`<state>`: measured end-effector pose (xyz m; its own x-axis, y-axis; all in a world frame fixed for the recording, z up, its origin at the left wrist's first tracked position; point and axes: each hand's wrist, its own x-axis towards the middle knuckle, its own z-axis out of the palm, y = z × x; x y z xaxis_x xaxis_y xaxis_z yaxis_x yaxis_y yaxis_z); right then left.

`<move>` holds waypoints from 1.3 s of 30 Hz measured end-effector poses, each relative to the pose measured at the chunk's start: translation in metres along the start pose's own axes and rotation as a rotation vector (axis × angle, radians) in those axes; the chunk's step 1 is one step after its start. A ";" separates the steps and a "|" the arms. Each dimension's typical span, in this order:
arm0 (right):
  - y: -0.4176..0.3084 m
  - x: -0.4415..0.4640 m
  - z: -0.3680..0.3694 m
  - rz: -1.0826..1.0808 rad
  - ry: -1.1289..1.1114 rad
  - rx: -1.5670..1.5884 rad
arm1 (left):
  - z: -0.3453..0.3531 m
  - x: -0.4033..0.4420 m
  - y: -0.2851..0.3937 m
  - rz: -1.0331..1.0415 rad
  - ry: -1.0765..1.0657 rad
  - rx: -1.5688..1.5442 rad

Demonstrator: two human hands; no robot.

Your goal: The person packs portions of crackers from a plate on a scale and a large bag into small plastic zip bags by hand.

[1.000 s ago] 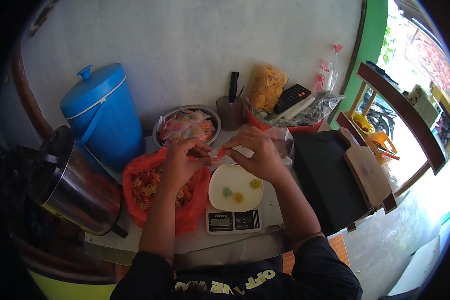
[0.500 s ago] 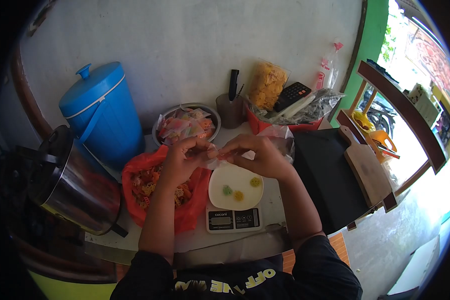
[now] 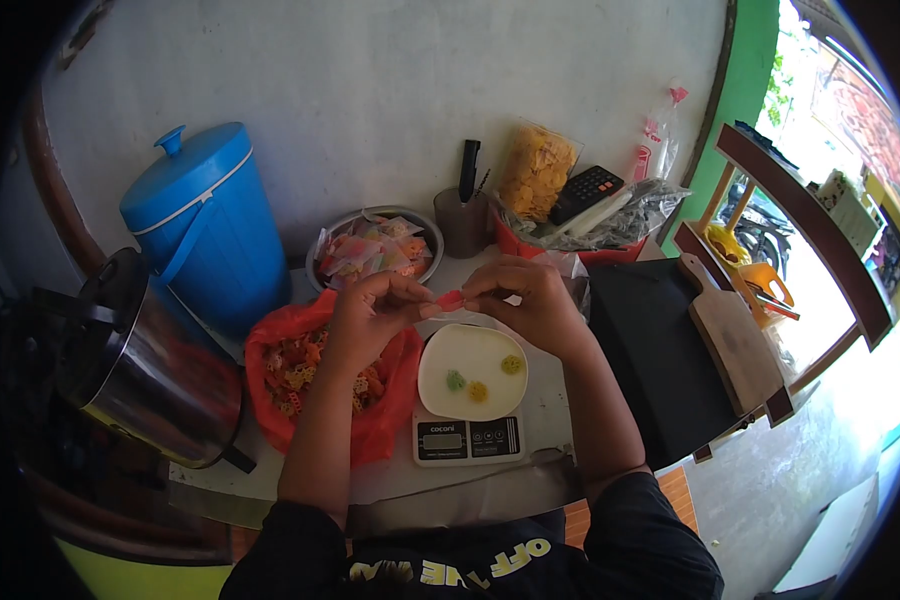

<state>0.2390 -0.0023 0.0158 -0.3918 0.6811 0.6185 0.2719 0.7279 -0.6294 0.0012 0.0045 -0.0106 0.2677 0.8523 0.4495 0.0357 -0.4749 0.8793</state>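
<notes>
Above the white square plate [image 3: 438,343], my left hand [image 3: 378,308] and my right hand [image 3: 528,302] face each other. The fingertips of both pinch a small plastic bag [image 3: 451,300], which shows as a short red strip; its contents, if any, cannot be made out. The plate lies on a kitchen scale [image 3: 468,440] and carries a green, an orange and a yellow cracker [image 3: 511,364]. Left of the scale, partly behind my left forearm, is a red plastic bag [image 3: 395,425] full of coloured, wheel-like crackers [image 3: 290,372].
A metal bowl [image 3: 437,240] of small filled packets stands behind my hands. At the left are a blue drink cooler [image 3: 210,225] and a steel pot [image 3: 165,365]. A red basket [image 3: 620,253] with a calculator sits back right. A cutting board [image 3: 735,335] rests on a black box [image 3: 635,370].
The clear film between my fingers now shows as a red strip stretched between both hands. My right hand has shifted slightly right and up. Plate and crackers stay put.
</notes>
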 end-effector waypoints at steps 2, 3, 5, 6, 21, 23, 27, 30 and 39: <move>0.002 0.000 -0.002 -0.075 -0.013 -0.070 | 0.001 0.000 0.004 -0.021 0.000 0.001; 0.003 0.000 -0.002 -0.113 -0.019 -0.105 | 0.001 -0.001 0.006 -0.032 -0.001 0.001; 0.002 -0.001 0.002 -0.117 -0.018 -0.080 | 0.000 0.001 -0.002 -0.018 -0.025 -0.039; 0.002 -0.001 0.004 -0.119 -0.018 -0.068 | 0.000 0.002 -0.003 -0.011 -0.037 -0.060; 0.000 -0.002 0.015 0.100 0.133 0.210 | 0.012 -0.003 0.012 -0.017 0.079 -0.075; 0.002 -0.001 0.018 0.095 0.131 0.186 | 0.011 0.000 -0.001 0.099 0.059 0.013; 0.005 0.001 0.018 0.072 0.237 0.192 | 0.014 0.006 -0.011 0.141 0.072 -0.155; 0.015 -0.001 0.017 0.125 0.188 0.277 | 0.013 0.001 -0.006 0.022 -0.010 -0.168; 0.038 -0.017 -0.005 0.453 -0.661 -0.580 | -0.015 0.003 -0.004 0.017 0.152 0.066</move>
<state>0.2607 0.0141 -0.0165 -0.5085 0.8524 -0.1220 0.8366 0.4555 -0.3042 -0.0127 0.0127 -0.0105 0.1200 0.8648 0.4876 0.0971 -0.4990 0.8612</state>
